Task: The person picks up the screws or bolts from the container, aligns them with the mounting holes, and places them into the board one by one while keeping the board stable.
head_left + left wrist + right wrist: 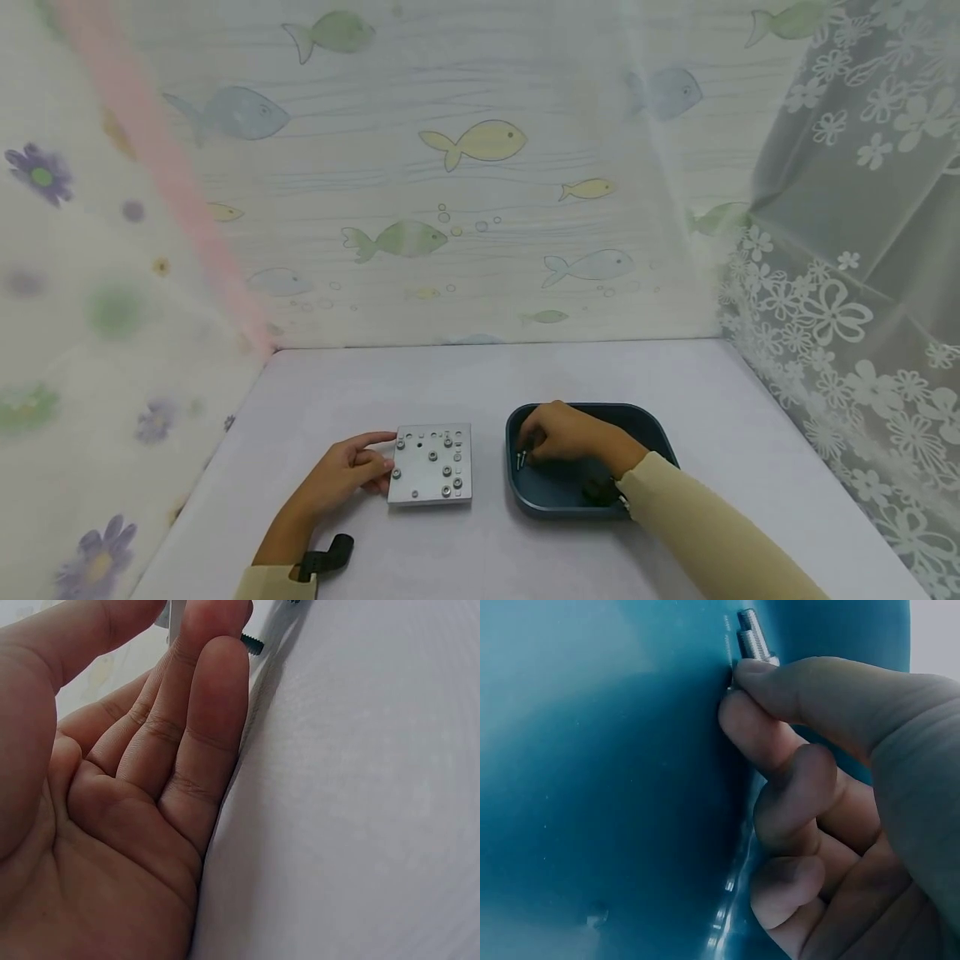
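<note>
A square silver metal plate (pixel 422 479) with several socket-head screws and holes lies left of the tray. My left hand (pixel 343 475) holds it by its left edge, index finger along the upper corner. In the left wrist view a threaded screw end (pixel 253 645) sticks out past the fingertips. My right hand (pixel 567 433) reaches into a dark blue tray (pixel 547 510), at its left side. Thumb and index finger pinch small silver screws (pixel 751 637), their threaded ends pointing away from the palm; the fingers hide the rest. The other fingers are curled.
A white cloth covers the table (pixel 360 379). A fish-print curtain (pixel 480 250) hangs behind it, with a flowered curtain (pixel 97 375) at the left and lace (pixel 832 333) at the right. Each wrist wears a black camera, such as the left wrist camera (pixel 327 557).
</note>
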Motion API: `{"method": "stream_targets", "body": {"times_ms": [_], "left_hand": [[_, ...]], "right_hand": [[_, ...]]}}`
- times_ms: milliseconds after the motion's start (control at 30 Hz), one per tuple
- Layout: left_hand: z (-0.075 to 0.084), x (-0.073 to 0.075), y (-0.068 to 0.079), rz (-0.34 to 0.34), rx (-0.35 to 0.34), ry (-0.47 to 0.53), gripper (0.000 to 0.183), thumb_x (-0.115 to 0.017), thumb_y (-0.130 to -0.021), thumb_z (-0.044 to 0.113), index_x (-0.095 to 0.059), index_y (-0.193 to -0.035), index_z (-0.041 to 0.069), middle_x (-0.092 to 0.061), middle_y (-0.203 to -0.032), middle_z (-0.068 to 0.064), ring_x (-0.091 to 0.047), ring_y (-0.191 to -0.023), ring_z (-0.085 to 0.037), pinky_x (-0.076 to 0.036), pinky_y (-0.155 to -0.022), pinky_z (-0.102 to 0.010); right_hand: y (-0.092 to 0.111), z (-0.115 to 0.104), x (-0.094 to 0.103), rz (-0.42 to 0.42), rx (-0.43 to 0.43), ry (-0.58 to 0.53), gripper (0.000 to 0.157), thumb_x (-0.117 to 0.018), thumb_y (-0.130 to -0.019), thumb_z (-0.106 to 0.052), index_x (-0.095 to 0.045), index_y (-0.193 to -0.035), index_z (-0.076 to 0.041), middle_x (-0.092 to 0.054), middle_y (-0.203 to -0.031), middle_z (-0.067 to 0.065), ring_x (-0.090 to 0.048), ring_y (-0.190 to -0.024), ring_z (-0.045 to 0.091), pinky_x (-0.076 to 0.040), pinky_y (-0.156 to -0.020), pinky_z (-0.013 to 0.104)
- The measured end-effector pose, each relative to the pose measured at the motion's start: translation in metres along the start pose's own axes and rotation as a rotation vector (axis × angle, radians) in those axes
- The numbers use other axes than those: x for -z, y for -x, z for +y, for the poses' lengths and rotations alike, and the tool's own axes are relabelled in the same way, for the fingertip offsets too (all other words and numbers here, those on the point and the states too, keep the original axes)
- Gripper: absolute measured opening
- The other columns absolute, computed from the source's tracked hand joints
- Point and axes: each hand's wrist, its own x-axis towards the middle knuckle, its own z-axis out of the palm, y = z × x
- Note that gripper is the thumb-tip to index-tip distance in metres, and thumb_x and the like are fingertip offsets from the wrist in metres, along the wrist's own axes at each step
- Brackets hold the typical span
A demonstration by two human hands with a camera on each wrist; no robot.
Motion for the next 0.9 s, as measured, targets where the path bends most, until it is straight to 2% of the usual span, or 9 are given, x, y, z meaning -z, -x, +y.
{"method": "stream_targets", "body": {"times_ms": [367,633,900], "left_hand": [[0.002,-0.001,0.002,0.012,0.014,0.004,0.061,-0.074,-0.097,0.027,-0.051,-0.151,0.008,-0.078,-0.096,-0.012,-0.073,-0.078,-0.028,-0.061,-0.073,-0.032],[0.003,-0.001,0.002,0.020,0.024,0.019,0.061,-0.073,-0.097,0.027,-0.051,-0.151,0.008,-0.077,-0.096,-0.013,-0.073,-0.078,-0.028,-0.061,-0.073,-0.032],[0.001,-0.001,0.003,0.019,0.015,0.006,0.060,-0.073,-0.098,0.029,-0.051,-0.150,0.009,-0.077,-0.094,-0.012,-0.073,-0.078,-0.029,-0.060,-0.073,-0.032]], "right_hand": [[0.005,-0.002,0.002,0.000,-0.009,0.001,0.016,-0.079,-0.090,-0.009,-0.079,-0.096,-0.024,-0.072,-0.088,-0.012,-0.067,-0.077,0.007,-0.057,-0.070,0.026],[0.010,-0.006,0.007,-0.004,0.009,0.026,0.011,-0.078,-0.091,-0.010,-0.079,-0.094,-0.021,-0.072,-0.086,-0.012,-0.066,-0.077,0.006,-0.056,-0.071,0.026],[0.015,-0.005,0.012,0.021,0.033,0.019,0.009,-0.076,-0.095,-0.014,-0.077,-0.095,-0.023,-0.071,-0.088,-0.016,-0.066,-0.080,0.006,-0.056,-0.073,0.027]]}}
